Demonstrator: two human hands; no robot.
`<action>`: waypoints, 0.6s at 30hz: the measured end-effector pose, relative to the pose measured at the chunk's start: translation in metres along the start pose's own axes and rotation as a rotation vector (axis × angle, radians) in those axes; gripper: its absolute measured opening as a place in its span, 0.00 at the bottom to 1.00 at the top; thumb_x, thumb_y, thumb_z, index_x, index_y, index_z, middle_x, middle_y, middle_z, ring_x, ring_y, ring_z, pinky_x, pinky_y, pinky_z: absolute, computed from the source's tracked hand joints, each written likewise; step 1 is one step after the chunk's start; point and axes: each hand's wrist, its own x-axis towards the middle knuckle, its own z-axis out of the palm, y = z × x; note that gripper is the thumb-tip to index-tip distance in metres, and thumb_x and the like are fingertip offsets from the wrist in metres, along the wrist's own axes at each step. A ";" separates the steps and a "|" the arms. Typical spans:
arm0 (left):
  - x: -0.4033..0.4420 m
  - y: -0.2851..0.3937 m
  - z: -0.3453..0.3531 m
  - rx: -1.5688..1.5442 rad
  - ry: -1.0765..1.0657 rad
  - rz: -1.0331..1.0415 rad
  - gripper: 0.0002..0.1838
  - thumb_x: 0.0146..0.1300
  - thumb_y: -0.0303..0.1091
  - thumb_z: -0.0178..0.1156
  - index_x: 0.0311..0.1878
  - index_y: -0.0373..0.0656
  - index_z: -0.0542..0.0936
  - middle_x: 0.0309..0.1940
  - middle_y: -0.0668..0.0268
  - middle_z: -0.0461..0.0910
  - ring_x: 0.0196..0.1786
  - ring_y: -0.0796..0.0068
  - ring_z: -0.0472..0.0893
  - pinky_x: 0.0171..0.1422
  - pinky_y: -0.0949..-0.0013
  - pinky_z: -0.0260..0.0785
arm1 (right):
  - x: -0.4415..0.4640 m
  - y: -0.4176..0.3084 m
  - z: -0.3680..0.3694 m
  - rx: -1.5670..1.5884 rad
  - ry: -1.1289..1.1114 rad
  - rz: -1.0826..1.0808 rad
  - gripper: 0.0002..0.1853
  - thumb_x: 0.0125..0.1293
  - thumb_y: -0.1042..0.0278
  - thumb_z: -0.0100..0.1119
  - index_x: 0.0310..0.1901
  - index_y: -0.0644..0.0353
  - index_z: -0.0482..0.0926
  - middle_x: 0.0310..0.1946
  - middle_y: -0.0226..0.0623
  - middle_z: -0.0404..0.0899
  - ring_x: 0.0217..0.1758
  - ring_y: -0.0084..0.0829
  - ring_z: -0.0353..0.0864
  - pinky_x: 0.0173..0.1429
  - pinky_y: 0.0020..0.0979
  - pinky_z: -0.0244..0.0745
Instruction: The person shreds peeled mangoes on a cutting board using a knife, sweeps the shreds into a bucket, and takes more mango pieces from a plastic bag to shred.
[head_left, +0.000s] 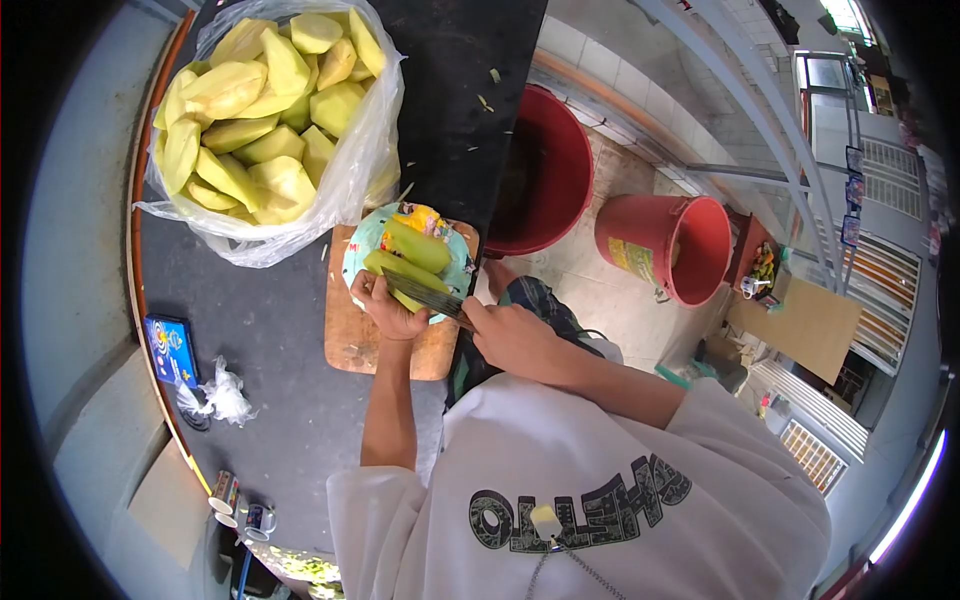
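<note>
Green pc (389,261) clamped by L hand (392,311), R hand (505,333) gripping knife (428,293), board (362,345) bare nr edge

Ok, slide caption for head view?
Left hand grips a green fruit wedge; right hand holds a long dark knife against it.

One head-worn camera looks forward and down, close above the person's chest.

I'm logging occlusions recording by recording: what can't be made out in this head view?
All in the head view:
- Knife handle: hidden by the right hand.
- Green piece in the left hand: lower part hidden by fingers and blade.
- Lowest pieces in the plastic bag: covered by those above.
- Bottom of the nearer red tub: lost in shadow.
- Small print on the blue box: too small.
</note>
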 end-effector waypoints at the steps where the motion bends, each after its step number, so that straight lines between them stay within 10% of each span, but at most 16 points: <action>1: 0.000 -0.001 0.000 -0.006 0.005 0.005 0.52 0.56 0.82 0.49 0.66 0.42 0.68 0.52 0.45 0.62 0.54 0.50 0.66 0.58 0.44 0.60 | 0.004 0.004 0.004 -0.025 0.011 -0.006 0.20 0.63 0.71 0.58 0.55 0.69 0.67 0.24 0.55 0.81 0.30 0.57 0.85 0.33 0.53 0.80; 18: 0.001 0.000 -0.002 -0.009 -0.023 -0.077 0.55 0.48 0.86 0.53 0.55 0.37 0.72 0.51 0.46 0.60 0.51 0.49 0.67 0.55 0.45 0.63 | 0.047 0.030 0.026 0.035 0.012 0.028 0.16 0.60 0.75 0.56 0.49 0.68 0.68 0.27 0.61 0.81 0.34 0.63 0.84 0.38 0.58 0.80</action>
